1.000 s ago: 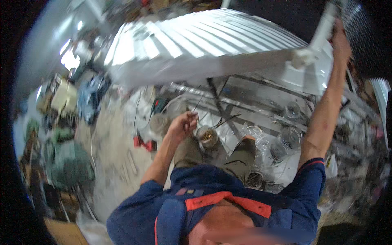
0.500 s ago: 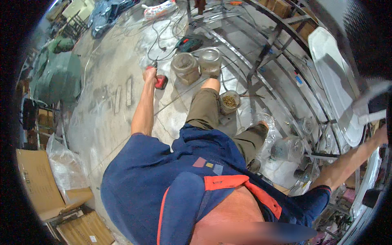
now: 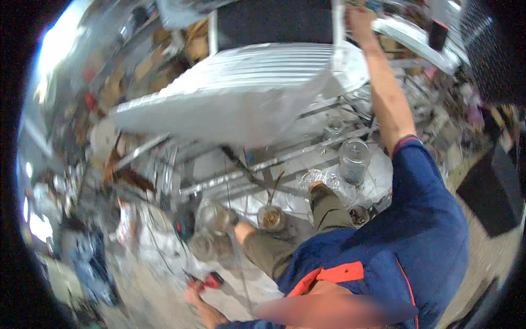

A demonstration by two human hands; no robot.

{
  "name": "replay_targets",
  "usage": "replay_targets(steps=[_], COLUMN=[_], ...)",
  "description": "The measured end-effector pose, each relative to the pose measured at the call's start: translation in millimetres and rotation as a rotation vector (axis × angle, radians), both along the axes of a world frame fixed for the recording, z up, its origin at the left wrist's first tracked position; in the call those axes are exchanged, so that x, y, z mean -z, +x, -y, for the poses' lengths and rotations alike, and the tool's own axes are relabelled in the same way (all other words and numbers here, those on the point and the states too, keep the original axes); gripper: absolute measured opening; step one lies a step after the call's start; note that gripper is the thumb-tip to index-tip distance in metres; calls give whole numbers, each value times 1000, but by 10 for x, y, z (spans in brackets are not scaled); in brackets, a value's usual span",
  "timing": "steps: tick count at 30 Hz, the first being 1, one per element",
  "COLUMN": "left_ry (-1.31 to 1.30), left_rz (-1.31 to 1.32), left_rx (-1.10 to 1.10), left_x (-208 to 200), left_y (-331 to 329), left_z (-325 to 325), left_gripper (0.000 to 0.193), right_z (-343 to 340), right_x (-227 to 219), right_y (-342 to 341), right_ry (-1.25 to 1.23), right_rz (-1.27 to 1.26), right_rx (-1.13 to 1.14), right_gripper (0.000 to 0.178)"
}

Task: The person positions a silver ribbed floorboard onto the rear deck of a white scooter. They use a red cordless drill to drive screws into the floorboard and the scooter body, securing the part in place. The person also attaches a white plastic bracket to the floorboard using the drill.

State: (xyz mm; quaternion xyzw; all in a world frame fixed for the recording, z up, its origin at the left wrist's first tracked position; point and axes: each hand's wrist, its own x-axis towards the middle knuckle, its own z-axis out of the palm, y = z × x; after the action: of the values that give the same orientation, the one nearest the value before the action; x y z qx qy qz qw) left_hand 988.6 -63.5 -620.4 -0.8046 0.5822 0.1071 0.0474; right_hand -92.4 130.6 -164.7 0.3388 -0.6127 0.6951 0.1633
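Note:
Low at the left, my left hand (image 3: 193,294) is closed on a red-and-black cordless drill (image 3: 211,281), held close to the floor. My right arm reaches up to the top of the picture. There my right hand (image 3: 360,24) grips the side post of a white-framed chair (image 3: 263,66), its fingers partly blurred. The chair has a dark back panel and a pale ribbed seat. It spans the upper middle, above a metal frame (image 3: 257,167). Beside my knee stands a jar of small brass-coloured pieces (image 3: 271,219).
Clear jars (image 3: 218,217) stand between my knee and a dark green power tool (image 3: 184,223) with a cord. Another jar (image 3: 354,160) is near my right leg. A black panel-like object (image 3: 493,192) lies at the right. Blurred clutter fills the far left.
My view has swung to the right. The chair, only partly visible at the right edge before, now fills the upper middle with my right hand on it. My left hand still holds the drill.

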Motion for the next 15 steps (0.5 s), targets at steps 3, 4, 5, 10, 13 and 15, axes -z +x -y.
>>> replay_targets(steps=[3,4,5,10,13,15], left_ry=[-21,-72,-63,-5,15,13], left_rz=[191,238,233,234,260,289], left_rx=[21,13,38,174,246,291], left_x=[-28,-82,-139,-909,-1724,-2311], left_y=[-110,-176,-258,-811,-1309,-1697], left_z=[-19,-45,-52,-328,-601,-807], left_gripper=[72,71,71,68,67,66], right_z=[139,118,8,-925,-1121,-980], right_x=[-37,-70,72,1092,1949,2454], right_y=[352,467,651,1947,3034,3854], right_ry=[-19,-132,-222,-189,593,743], right_rz=[-26,-77,-28,57,-17,296], right_rx=[370,416,404,-13,-570,-1368], right_gripper=[43,44,45,31,23,36])
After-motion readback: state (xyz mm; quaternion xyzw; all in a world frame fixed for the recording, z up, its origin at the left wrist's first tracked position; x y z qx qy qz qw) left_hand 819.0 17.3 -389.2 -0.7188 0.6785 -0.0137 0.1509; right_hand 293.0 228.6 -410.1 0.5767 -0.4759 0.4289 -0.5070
